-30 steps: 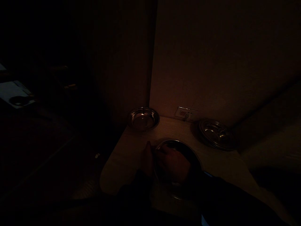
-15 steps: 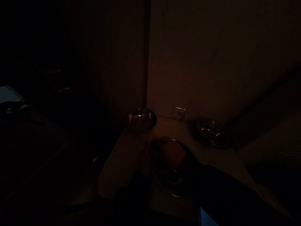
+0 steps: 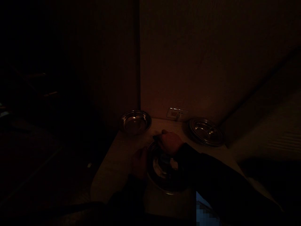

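The scene is very dark. A round, shiny metal plate lies on the small table in front of me. At its left rim is my left hand, its fingers closed against the edge. My right hand reaches over the plate's far rim, fingers closed round a small dark thing that may be a cloth; its kind cannot be made out. Dark sleeves cover both forearms, and the right one hides part of the plate's right side.
A metal bowl stands at the table's back left corner. Stacked metal compartment plates are at the back right. A wall socket sits just above the pale tabletop. A wall closes off the back.
My right hand has moved from over the plate's inside to its far rim. My left hand stays at the left edge. The view has shifted slightly right.
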`<state>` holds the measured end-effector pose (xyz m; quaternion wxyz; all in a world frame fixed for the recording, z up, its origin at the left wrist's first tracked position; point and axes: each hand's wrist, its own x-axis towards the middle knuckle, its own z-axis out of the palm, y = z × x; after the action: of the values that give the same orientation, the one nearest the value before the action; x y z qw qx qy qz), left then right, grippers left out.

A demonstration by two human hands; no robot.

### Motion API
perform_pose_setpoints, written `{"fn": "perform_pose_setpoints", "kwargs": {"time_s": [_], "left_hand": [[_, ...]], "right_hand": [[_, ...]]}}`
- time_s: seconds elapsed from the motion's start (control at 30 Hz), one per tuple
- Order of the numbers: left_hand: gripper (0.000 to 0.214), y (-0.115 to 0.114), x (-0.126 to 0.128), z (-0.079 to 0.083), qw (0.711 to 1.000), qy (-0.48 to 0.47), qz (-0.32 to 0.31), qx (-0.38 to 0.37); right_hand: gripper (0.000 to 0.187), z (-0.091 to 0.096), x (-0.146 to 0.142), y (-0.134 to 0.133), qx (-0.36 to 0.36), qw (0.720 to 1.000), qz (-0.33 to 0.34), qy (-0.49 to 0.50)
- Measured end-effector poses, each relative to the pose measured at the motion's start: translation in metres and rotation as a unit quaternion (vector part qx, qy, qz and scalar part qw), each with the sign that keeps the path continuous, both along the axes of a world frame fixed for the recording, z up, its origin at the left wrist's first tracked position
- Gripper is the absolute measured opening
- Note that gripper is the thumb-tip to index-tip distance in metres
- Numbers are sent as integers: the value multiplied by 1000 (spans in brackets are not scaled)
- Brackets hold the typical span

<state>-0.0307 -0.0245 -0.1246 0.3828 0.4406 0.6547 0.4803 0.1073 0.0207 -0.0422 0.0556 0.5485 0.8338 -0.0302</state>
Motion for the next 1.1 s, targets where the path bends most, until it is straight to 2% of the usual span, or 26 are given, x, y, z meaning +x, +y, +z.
{"fn": "perform_pose_setpoints", "kwargs": {"time_s": [0.13, 0.3, 0.43, 0.53, 0.6, 0.67, 0.7, 0.8, 0.87, 0.9, 1.0, 1.1], "left_hand": [[36, -1, 1, 6, 1000, 11, -8, -26], [38, -3, 3, 12, 999, -9, -7, -48], [39, -3, 4, 14, 999, -18, 4, -45], [40, -3, 5, 13, 998, -12, 9, -57], [42, -3, 6, 13, 998, -16, 7, -57], [41, -4, 6, 16, 998, -26, 9, -59], [40, -5, 6, 18, 997, -36, 10, -61], [37, -6, 7, 23, 995, -64, 21, -71], [35, -6, 8, 23, 995, -66, 31, -72], [34, -5, 9, 22, 995, -63, 34, -71], [35, -3, 9, 16, 996, -56, 36, -64], [37, -1, 8, 12, 996, -40, 35, -66]], "right_hand": [[38, 3, 44, 5, -21, 998, -50, -22], [34, 9, 94, -18, -87, 992, -88, -6], [37, 22, 107, -28, -17, 992, -82, 90], [41, 25, 100, -24, 9, 975, -36, 218], [40, 19, 90, -19, 10, 954, 11, 299], [37, 6, 77, -16, 26, 944, 51, 326], [35, -1, 71, -15, 42, 948, 71, 308], [36, -20, 58, -15, 63, 983, 124, 118], [38, -28, 52, -16, 47, 991, 127, 5], [38, -31, 49, -16, 35, 992, 118, -19], [36, -37, 34, -14, -1, 996, 85, 16], [37, -44, 15, -16, -52, 989, 102, 93]]}}
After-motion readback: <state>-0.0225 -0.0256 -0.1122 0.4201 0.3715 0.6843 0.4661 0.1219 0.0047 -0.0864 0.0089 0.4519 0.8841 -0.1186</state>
